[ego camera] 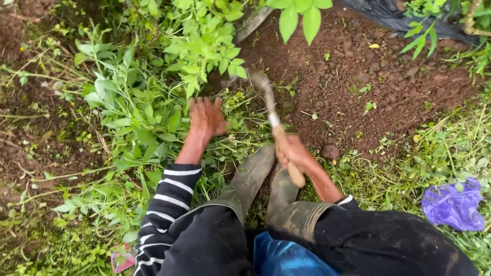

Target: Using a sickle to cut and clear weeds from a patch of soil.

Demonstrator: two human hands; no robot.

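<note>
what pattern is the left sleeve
Black with white stripes, on the left sleeve, clearest in the head view.
</note>
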